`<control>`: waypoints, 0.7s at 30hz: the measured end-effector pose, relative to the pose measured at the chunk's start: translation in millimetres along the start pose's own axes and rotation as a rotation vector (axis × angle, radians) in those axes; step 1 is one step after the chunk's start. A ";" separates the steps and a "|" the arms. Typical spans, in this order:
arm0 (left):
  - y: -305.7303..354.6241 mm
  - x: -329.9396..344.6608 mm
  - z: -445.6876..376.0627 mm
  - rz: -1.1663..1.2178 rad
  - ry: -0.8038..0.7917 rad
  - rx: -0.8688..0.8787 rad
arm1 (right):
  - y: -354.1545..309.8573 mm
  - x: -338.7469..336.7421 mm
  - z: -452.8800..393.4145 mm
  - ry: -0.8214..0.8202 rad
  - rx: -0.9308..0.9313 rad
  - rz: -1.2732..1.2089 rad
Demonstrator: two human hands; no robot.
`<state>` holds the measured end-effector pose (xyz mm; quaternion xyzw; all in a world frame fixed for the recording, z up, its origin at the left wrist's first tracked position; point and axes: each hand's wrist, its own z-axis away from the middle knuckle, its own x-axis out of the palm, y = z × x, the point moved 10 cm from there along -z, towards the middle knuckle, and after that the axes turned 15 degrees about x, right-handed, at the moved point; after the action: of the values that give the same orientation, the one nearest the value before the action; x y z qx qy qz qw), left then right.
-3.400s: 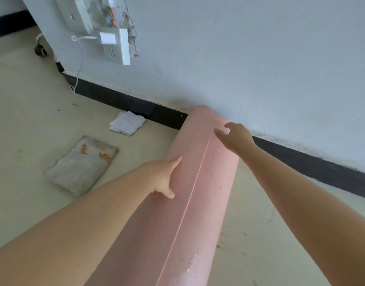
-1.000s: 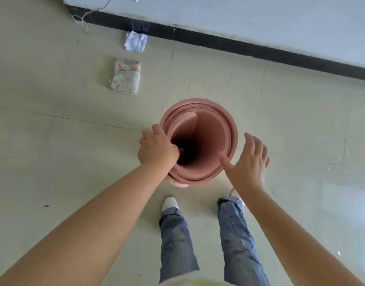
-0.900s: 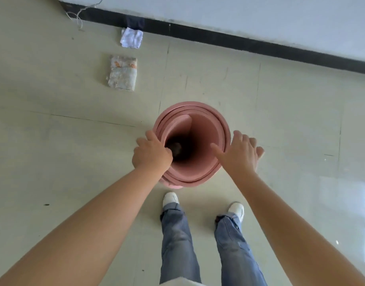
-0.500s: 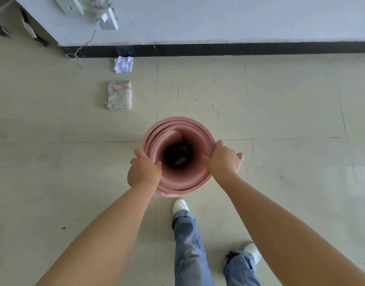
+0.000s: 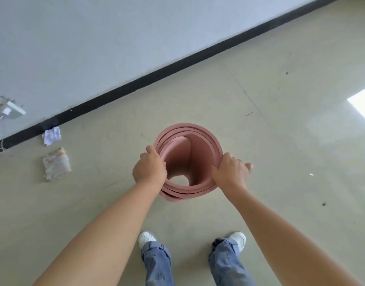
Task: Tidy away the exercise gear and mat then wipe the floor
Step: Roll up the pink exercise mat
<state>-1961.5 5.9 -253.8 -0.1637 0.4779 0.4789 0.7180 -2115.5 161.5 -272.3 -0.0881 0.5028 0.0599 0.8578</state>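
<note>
Mat [image 5: 195, 141] stands rolled on end on the floor [image 5: 280, 182], centre, near the feet. Left hand [image 5: 149, 169] and right hand [image 5: 231, 172] each curl closed over its top rim. Squeezing inward evenly should tighten the loose coils before lifting.

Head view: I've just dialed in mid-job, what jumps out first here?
A rolled pink mat stands on end in the middle of the floor, seen straight down its hollow core. The left hand and right hand grip opposite sides of its top rim, directly ahead of the person's white shoes. Off to the left near the black baseboard lie a white cloth and a grey rag.
</note>
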 end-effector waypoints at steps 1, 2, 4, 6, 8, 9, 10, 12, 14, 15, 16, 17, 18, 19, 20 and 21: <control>39.4 1.4 -3.2 -0.028 -0.007 0.040 | 26.7 -20.1 -13.8 0.017 0.026 -0.004; 78.9 3.4 -6.9 -0.059 -0.011 0.084 | 53.2 -39.7 -27.2 0.033 0.054 -0.013; 155.9 6.9 -14.5 -0.122 -0.009 0.170 | 104.4 -77.0 -53.1 0.061 0.118 -0.040; 228.1 8.5 -20.3 -0.175 0.002 0.255 | 152.1 -111.0 -78.9 0.071 0.203 -0.111; 293.8 9.5 -24.4 -0.216 0.006 0.342 | 195.0 -140.4 -102.7 0.072 0.292 -0.211; 323.1 9.4 -26.9 -0.230 0.005 0.378 | 213.3 -154.7 -114.4 0.084 0.326 -0.247; 351.0 8.7 -30.4 -0.246 0.004 0.411 | 229.6 -168.8 -126.3 0.101 0.353 -0.273; 400.4 5.6 -39.8 -0.272 -0.005 0.470 | 252.8 -197.3 -148.2 0.132 0.391 -0.312; 457.1 -5.4 -56.1 -0.289 -0.011 0.526 | 271.4 -234.9 -177.2 0.156 0.424 -0.360; 485.1 -13.8 -66.0 -0.297 -0.011 0.550 | 277.8 -255.4 -192.2 0.170 0.432 -0.385; 514.4 -23.5 -77.0 -0.301 -0.011 0.571 | 283.4 -278.3 -208.8 0.187 0.438 -0.402; 544.1 -33.4 -88.3 -0.304 -0.012 0.594 | 289.2 -301.5 -226.1 0.203 0.447 -0.412; 573.9 -43.0 -99.7 -0.307 -0.016 0.619 | 295.5 -324.5 -244.3 0.215 0.462 -0.415; 603.6 -52.2 -111.5 -0.313 -0.020 0.644 | 301.8 -347.4 -263.4 0.225 0.478 -0.412; 631.8 -61.5 -123.5 -0.324 -0.024 0.663 | 307.3 -369.1 -282.4 0.230 0.493 -0.410; 658.6 -71.3 -136.0 -0.334 -0.026 0.675 | 312.2 -390.4 -301.4 0.236 0.505 -0.409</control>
<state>-2595.5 195.0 -113.6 0.0124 0.5665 0.1728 0.8057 -2622.3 397.3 -104.2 0.0216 0.5692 -0.2504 0.7828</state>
